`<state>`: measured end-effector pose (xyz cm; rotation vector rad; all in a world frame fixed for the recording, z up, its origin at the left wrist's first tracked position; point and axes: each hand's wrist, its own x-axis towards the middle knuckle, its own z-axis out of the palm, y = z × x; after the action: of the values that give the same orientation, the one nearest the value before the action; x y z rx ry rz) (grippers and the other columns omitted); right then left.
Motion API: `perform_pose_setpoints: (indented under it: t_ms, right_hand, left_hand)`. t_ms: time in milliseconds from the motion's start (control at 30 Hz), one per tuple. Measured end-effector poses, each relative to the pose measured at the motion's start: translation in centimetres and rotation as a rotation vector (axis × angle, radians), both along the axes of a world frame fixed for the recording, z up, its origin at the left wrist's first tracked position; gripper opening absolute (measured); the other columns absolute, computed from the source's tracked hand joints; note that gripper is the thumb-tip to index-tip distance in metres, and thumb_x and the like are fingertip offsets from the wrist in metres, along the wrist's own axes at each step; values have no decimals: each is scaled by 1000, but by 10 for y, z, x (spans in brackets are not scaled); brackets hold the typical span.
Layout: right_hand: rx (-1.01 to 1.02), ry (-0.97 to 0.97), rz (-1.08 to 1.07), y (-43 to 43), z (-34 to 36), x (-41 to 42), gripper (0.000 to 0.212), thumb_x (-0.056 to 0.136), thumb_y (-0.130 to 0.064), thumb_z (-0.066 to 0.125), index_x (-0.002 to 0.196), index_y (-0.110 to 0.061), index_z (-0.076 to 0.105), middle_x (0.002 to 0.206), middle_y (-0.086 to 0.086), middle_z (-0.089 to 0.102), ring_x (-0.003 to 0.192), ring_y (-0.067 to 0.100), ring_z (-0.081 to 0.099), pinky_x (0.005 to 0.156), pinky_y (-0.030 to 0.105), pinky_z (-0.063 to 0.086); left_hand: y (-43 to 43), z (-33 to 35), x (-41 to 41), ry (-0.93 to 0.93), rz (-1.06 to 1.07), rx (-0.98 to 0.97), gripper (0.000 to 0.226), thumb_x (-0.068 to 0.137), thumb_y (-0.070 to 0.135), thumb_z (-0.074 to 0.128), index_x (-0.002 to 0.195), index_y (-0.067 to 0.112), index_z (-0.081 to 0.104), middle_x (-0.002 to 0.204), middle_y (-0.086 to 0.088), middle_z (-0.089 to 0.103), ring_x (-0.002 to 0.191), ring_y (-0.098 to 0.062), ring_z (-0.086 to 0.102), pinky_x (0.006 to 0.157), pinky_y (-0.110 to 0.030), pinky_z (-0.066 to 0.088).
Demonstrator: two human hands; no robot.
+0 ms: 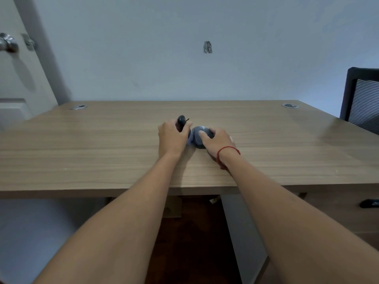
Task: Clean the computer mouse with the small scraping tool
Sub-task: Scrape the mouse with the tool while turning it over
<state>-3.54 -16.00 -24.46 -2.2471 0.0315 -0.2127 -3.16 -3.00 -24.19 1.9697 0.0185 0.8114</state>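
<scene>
- Both hands work mid-frame: our left hand (172,136) clenches the scraping tool (181,121), ready to scrape.
- Our right hand (218,141) grips the mouse (200,136), steadying it on the desk (102,152).

Your dark grey mouse (200,136) sits on a tan wood-grain desk (102,144); your right wrist wears a red string bracelet (223,153).

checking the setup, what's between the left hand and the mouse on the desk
In the head view, a bluish patch, perhaps a cloth, lies between the left hand and the dark grey computer mouse; too blurred to identify. The right hand holds the mouse.
</scene>
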Motion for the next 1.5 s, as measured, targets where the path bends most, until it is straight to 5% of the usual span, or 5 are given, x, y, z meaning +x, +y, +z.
perform_pose_setpoints:
  t_ms: [333,500,800,1333,1500]
  right_hand:
    - [-27,14,28,2,6,-17,67,68,-65,68,122,-25,60,121,-3,65,118,23,55,108,45,41]
    - [11,-15,6,2,4,-13,57,46,-61,60,91,-27,63,98,-2,68,96,25,64,88,45,54]
    - [82,-1,1,1,6,-16,68,60,-46,66,125,-28,60,125,-1,64,116,24,59,102,44,47]
    - [217,82,107,-17,12,-1,60,81,10,48,135,-14,59,126,9,62,101,24,58,79,24,47]
    - [258,-13,-72,-22,9,-8,61,71,-39,62,131,-25,60,134,0,59,120,23,58,106,41,45]
  left_hand:
    - [0,-1,-1,-45,26,104,24,90,28,63,81,6,64,72,-6,62,71,-23,53,66,-25,38]
    - [-4,5,-8,-156,-4,38,30,91,30,62,69,12,50,60,4,48,59,-17,45,53,-14,34]
    - [-6,2,-6,-192,-19,87,31,94,28,58,81,0,56,75,-13,59,70,-30,54,65,-37,43]
    - [-3,2,-6,-127,36,26,26,92,25,59,76,5,53,71,-5,52,68,-24,47,62,-27,34]
    - [-5,5,-10,-196,39,-52,31,94,28,57,87,-2,58,78,-13,62,72,-25,54,66,-30,42]
